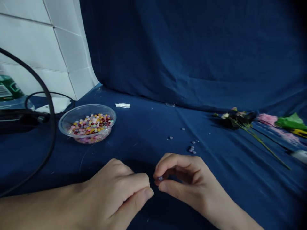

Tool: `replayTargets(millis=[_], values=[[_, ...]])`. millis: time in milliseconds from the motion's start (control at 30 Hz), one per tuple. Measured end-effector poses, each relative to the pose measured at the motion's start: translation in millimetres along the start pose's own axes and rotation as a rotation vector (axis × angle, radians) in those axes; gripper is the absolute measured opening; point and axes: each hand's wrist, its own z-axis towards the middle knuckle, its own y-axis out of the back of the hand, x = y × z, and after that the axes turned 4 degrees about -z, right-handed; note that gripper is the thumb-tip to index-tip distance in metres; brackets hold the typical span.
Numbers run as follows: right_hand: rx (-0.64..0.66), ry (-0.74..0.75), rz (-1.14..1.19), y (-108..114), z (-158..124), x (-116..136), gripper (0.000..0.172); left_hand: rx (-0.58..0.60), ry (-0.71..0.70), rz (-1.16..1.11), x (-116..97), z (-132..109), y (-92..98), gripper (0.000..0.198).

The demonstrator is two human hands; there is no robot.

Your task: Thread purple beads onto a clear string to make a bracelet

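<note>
Over the blue cloth, my right hand pinches a small purple bead between finger and thumb; my curled left hand sits just beside it, its hold unclear.

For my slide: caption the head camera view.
Right hand pinches a purple bead beside the left hand, with a bowl of beads beyond.

No words or numbers can be read here. A green bottle stands at the left edge. It has a white label with small dark lines on it, but they are too small and blurry to read. A yellow and black thing lies at the right edge, and its marks can't be read either.
</note>
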Motion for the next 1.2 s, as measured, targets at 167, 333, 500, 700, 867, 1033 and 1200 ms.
replayTargets(millis=[167, 333, 500, 700, 867, 1033, 1200], values=[[-0.043, -0.042, 0.000, -4.0, -2.3, -0.6, 0.010, 0.023, 0.042, -0.040, -2.2, 0.5, -4.1, 0.035], [-0.052, -0.019, 0.037, -6.0, -2.1, 1.0, 0.017, 0.025, 0.054, -0.055, 1.9, -0.6, -7.6, 0.036], [-0.046, -0.022, 0.066, -7.5, 0.1, 1.0, 0.018, 0.026, 0.044, -0.064, 4.6, -2.0, -9.0, 0.036], [-0.043, -0.068, 0.050, -7.8, 0.8, 0.0, 0.016, 0.023, 0.019, -0.062, 7.9, -2.2, -10.7, 0.039], [-0.036, -0.026, -0.008, -7.0, -0.3, 1.8, 0.007, 0.067, 0.019, -0.067, 7.2, -0.2, -6.2, 0.037], [-0.021, -0.020, 0.007, -6.4, -1.7, 0.6, 0.005, 0.068, 0.067, -0.099, 5.7, 1.2, -3.8, 0.039], [-0.019, -0.045, 0.009, -6.9, -0.6, 0.4, 0.006, 0.080, 0.052, -0.105, 6.2, 2.0, -3.0, 0.037]])
